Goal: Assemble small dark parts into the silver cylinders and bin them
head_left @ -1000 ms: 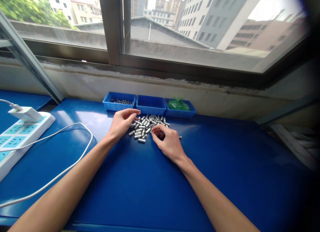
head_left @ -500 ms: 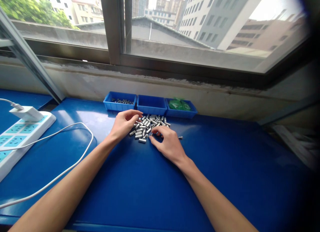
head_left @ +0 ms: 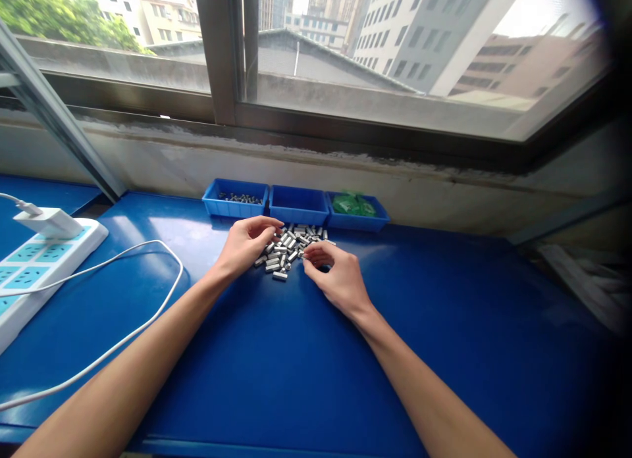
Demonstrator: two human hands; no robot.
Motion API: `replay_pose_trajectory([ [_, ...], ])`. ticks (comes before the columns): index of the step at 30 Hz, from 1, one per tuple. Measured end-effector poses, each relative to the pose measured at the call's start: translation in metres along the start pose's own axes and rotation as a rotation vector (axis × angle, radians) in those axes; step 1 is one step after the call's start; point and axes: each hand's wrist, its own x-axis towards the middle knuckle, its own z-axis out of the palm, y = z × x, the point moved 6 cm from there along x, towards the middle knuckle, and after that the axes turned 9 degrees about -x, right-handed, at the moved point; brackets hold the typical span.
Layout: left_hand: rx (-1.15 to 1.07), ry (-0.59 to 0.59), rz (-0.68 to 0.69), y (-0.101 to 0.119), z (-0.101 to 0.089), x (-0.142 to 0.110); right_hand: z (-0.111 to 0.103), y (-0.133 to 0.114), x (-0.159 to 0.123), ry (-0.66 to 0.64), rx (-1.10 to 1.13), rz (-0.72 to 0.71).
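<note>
Many short silver metal spacers point(head_left: 279, 276) lie in a loose pile on the blue table, in front of the bins. At the pile's left edge, my left hand point(head_left: 249, 245) hovers with its index finger stretched and thumb apart. No held thing shows in it, though the lower fingers are partly hidden. My right hand point(head_left: 338, 270) is at the pile's right side, thumb and fingertips pinched together. A small shiny metal piece point(head_left: 303, 254) shows at those fingertips; its exact shape is too small to make out.
Behind the pile stand three blue bins: the left bin point(head_left: 232, 208) holds small metal screws, the middle bin point(head_left: 299, 216) shows a bare bottom, the right bin holds green plastic bags point(head_left: 353, 204). A power strip point(head_left: 47, 267) and white cable point(head_left: 180, 283) lie left. A window is behind.
My right hand has shifted slightly right and up, away from the pile's front. It now hides a small metal piece that lay visible to its right. My left hand has hardly moved.
</note>
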Motion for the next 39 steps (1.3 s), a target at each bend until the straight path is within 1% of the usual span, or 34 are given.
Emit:
replay_pose_trajectory([
  [3, -0.004, -0.016, -0.013, 0.000, 0.002, -0.001, 0.002, 0.011, 0.002, 0.006, 0.377, 0.191],
  [6, -0.035, -0.091, -0.025, 0.002, 0.011, -0.005, 0.005, 0.019, 0.002, 0.007, 0.734, 0.374],
  [8, -0.040, -0.167, 0.002, 0.006, 0.019, -0.009, 0.006, 0.021, 0.002, 0.002, 0.882, 0.457],
  [11, -0.007, -0.233, 0.080, 0.014, 0.030, -0.015, 0.006, 0.023, 0.002, -0.005, 0.942, 0.508],
  [15, 0.066, -0.255, 0.187, 0.020, 0.039, -0.020, 0.009, 0.020, 0.000, -0.029, 0.895, 0.481],
  [19, 0.152, -0.250, 0.271, 0.023, 0.039, -0.021, 0.012, 0.015, -0.001, -0.047, 0.853, 0.427],
  [25, 0.220, -0.264, 0.289, 0.019, 0.037, -0.020, 0.011, 0.008, -0.002, -0.070, 0.733, 0.382],
  [28, 0.123, -0.221, 0.221, 0.014, 0.034, -0.017, 0.010, 0.007, 0.000, -0.080, 0.685, 0.345],
  [30, -0.010, -0.165, 0.130, 0.009, 0.027, -0.012, 0.009, 0.006, 0.000, -0.079, 0.609, 0.290],
  [32, -0.112, -0.071, 0.058, 0.004, 0.015, -0.005, 0.006, 0.002, 0.000, -0.067, 0.426, 0.193],
  [33, -0.135, 0.002, 0.050, 0.003, 0.005, -0.001, 0.005, -0.002, -0.001, -0.062, 0.305, 0.130],
  [36, -0.168, 0.212, 0.089, 0.001, -0.025, 0.010, 0.006, -0.017, -0.006, -0.076, -0.026, -0.080],
  [38, -0.163, 0.325, 0.125, -0.001, -0.042, 0.014, 0.010, -0.025, -0.010, -0.107, -0.151, -0.185],
  [39, -0.164, 0.350, 0.135, -0.002, -0.047, 0.016, 0.012, -0.027, -0.012, -0.126, -0.193, -0.220],
])
